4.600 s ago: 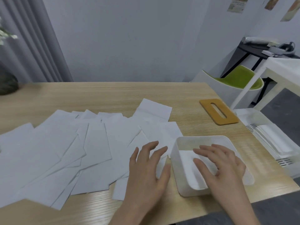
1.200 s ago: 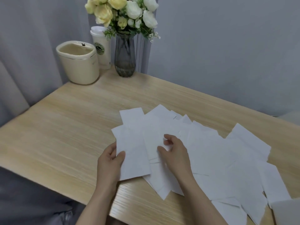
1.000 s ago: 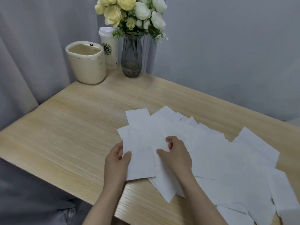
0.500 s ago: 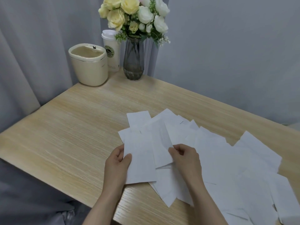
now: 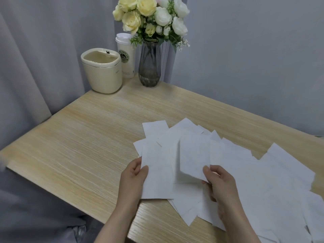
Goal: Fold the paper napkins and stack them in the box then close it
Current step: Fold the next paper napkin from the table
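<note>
Several white paper napkins [image 5: 249,174] lie spread and overlapping across the right half of the wooden table [image 5: 91,142]. My left hand [image 5: 134,179] pinches the left edge of one napkin [image 5: 157,172] that lies flat at the pile's left end. My right hand [image 5: 219,183] pinches the lower right corner of the same sheet's other half [image 5: 193,156], lifted off the pile and turned over toward the left. The box is out of view.
At the table's far left corner stand a cream lidded bin [image 5: 101,71], a white takeaway cup [image 5: 125,56] and a dark glass vase [image 5: 149,64] of yellow and white flowers. Grey curtains hang behind. The table's front edge runs just under my wrists.
My head turned from the box to the pile's left end. My left hand kept its pinch on one napkin's edge. My right hand took a napkin corner and lifted it leftward.
</note>
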Available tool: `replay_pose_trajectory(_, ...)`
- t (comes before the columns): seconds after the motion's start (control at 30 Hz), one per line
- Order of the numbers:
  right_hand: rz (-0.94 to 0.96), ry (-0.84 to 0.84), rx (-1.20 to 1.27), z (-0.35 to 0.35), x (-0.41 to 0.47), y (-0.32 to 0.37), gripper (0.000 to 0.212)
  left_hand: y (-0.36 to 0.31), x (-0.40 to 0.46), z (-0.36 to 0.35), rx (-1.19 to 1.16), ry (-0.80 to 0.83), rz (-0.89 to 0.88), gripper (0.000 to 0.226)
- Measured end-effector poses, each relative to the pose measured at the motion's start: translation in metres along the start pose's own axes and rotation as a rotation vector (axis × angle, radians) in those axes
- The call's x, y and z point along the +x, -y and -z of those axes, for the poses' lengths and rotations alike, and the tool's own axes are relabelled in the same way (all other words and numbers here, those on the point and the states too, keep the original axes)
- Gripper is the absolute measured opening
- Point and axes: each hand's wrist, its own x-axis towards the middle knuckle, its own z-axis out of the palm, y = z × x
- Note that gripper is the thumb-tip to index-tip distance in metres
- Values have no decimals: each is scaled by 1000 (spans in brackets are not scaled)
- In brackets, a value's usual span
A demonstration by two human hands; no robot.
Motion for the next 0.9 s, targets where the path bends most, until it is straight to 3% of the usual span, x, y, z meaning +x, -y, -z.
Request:
replay_pose_trajectory(0.27,9,191,-35,-41,-21,-17,15,-4,-1,3,7,35,37,28)
replay_pose_trajectory(0.9,135,186,-260,-57,-25,-28,12,-7,-4,0,-17,46,18,26)
